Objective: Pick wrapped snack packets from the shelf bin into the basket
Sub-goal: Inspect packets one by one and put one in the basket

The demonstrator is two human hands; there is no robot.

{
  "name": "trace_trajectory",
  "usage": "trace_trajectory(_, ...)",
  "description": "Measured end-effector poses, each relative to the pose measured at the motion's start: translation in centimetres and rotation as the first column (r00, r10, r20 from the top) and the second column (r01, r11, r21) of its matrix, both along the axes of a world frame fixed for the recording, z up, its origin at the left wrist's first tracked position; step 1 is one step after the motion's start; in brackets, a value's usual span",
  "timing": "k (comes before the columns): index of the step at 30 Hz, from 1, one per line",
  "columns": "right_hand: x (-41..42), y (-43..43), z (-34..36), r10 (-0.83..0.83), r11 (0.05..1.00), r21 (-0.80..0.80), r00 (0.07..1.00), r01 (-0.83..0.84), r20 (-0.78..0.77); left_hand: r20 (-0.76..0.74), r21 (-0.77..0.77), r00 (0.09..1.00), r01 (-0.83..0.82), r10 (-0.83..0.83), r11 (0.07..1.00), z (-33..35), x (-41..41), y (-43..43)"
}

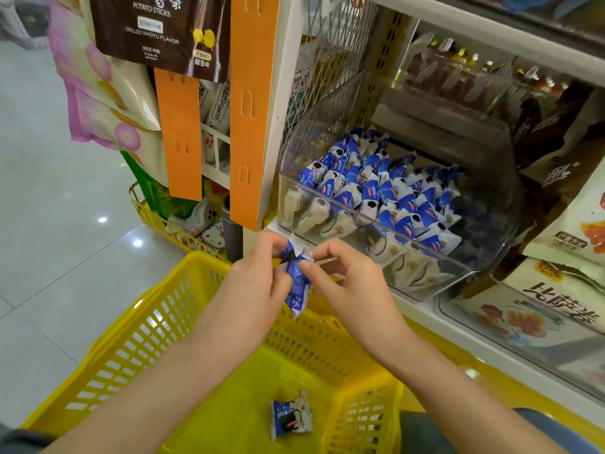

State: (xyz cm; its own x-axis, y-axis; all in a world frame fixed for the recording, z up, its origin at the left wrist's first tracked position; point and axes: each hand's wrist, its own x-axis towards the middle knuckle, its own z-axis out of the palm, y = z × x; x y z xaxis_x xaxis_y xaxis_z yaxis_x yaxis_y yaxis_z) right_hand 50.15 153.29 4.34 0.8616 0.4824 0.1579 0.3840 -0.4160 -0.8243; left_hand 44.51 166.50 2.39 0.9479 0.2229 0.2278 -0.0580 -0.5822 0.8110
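Grip: L hand [258,276] and R hand [355,286] are both on one blue-white packet [296,285]. L fingers are curled round its upper left side. R thumb + forefinger pinch the upper right edge, by the white crimped end. The packet hangs roughly upright w/ a slight tilt, lower end free.

Position: the held packet is in the air above the far rim of the yellow basket [140,326], in front of the shelf edge and just below the bin's front wall. It is not touching the basket.

Basket: slotted plastic walls, sits under both forearms. A second packet [289,417] lies on its floor nearer the right wall, same blue-white wrap w/ dark round print.

Shelf bin [484,253]: clear plastic w/ curved front, on a white shelf right of the hands. Stock packets [376,191] fill it in rows, blue ends up. More show pale through the front wall.

Surroundings: two orange strips [252,109] hang on the shelf end, left of the bin. A brown potato sticks bag [157,27] is at top left, w/ pink/cream bags [95,80] beside it. A small yellow wire rack [154,217] stands on the floor behind the basket. Large printed bags [556,312] are at lower right. Grey glossy floor [49,240] is at left.
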Motion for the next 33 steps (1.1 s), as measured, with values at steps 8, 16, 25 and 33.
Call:
trace_trajectory(8,-0.6,0.6,-0.2,0.104,0.993,0.067,0.976,-0.093,-0.192,0.025,-0.030,0.997,-0.078,0.079,0.996,0.0,0.1,0.0)
trace_trajectory(16,-0.5,0.7,0.1,0.117,0.988,0.124,0.969,-0.091,-0.217,0.012,-0.089,0.996,-0.087,0.088,0.992,0.1,0.5,0.3)
trace_trajectory(25,0.0,0.6,0.3,0.046,0.978,0.207,0.965,0.008,-0.256,-0.104,-0.364,0.995,-0.044,0.006,0.930,0.6,0.6,0.0)
trace_trajectory(33,0.2,0.6,0.7,0.088,0.976,0.217,0.911,0.001,-0.403,-0.125,-0.580,0.992,-0.098,0.031,0.808,1.0,1.0,0.7)
